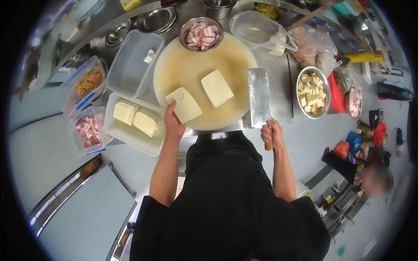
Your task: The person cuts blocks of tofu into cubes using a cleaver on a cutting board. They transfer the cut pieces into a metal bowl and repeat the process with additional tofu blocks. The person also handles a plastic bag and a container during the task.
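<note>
My left hand point(174, 120) holds a slab of tofu point(184, 105) at the near left edge of a round cutting board point(176, 65). A second tofu slab point(217, 88) lies flat near the board's middle. In my right hand point(273, 133) is a cleaver point(259, 98), gripped by its wooden handle, its broad blade over the board's right edge. Tofu blocks point(146, 122) rest in a plastic tub point(130, 146) to the left. On the right stands a metal bowl point(297, 101) of tofu cubes point(311, 93). A metal bowl of sliced meat point(202, 35) sits at the board's far edge.
An almost empty plastic tub point(127, 65) and containers of raw meat point(89, 130) and brown food pieces point(88, 81) stand left. Plastic bags point(258, 27), a red container point(336, 94) and another meat bowl point(354, 102) are right. Another person point(359, 176) is at the far right.
</note>
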`<state>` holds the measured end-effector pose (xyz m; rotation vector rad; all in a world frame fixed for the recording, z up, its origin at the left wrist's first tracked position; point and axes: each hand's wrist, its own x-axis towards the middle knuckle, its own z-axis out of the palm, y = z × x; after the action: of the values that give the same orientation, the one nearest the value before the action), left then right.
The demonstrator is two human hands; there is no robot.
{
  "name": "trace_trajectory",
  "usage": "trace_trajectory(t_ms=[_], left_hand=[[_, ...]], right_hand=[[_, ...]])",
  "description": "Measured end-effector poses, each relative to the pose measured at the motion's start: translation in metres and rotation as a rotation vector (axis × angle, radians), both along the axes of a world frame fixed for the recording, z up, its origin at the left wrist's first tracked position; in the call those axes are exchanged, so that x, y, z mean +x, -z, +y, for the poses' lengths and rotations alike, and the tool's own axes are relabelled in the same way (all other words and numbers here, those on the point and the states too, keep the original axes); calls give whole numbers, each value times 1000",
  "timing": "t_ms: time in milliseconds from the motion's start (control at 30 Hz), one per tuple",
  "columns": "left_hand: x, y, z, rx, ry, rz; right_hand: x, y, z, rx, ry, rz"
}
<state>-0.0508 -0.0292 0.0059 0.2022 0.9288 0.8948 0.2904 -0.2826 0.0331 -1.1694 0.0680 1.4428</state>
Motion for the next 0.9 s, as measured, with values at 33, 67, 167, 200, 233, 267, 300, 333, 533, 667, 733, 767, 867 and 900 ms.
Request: trace_trajectory(t_ms=[33, 67, 167, 200, 233, 267, 300, 333, 533, 667, 733, 767, 867, 900], left_hand=[[-3, -1, 0, -8, -10, -45], [-6, -1, 1, -15, -16, -67], [-15, -7, 0, -49, -28, -121], [-18, -15, 0, -67, -31, -130], [-21, -21, -2, -84, -34, -139], [-24, -17, -3, -97, -30, -140], [-32, -11, -6, -107, -38, -132], [-37, -10, -7, -118, -38, -131], [-69, -31, -25, -68, -169, -44], [-106, -36, -23, -51, -335, 64], [-132, -29, -20, -16, -412, 133], [-145, -25, -17, 1, -447, 167], [-188, -21, -10, 59, -461, 279], [-199, -21, -10, 71, -441, 357]], right_hand=[[-1, 3, -2, 5, 7, 2], [-1, 7, -5, 10, 13, 5], [-1, 8, -3, 9, -3, -2], [-1, 8, -2, 7, -4, -2], [-3, 8, -1, 6, -7, -3], [-3, 6, -1, -49, 27, -20], [-6, 0, 4, -50, 0, -43], [-4, 4, 1, -36, -4, -46], [0, 7, 0, -5, -61, -73], [-4, 4, 3, -22, -37, -78], [-5, 3, 6, -24, -46, -86], [-4, 5, 6, -18, -48, -82], [-10, -1, 12, -25, -43, -90], [-11, -4, 14, -31, -39, -97]])
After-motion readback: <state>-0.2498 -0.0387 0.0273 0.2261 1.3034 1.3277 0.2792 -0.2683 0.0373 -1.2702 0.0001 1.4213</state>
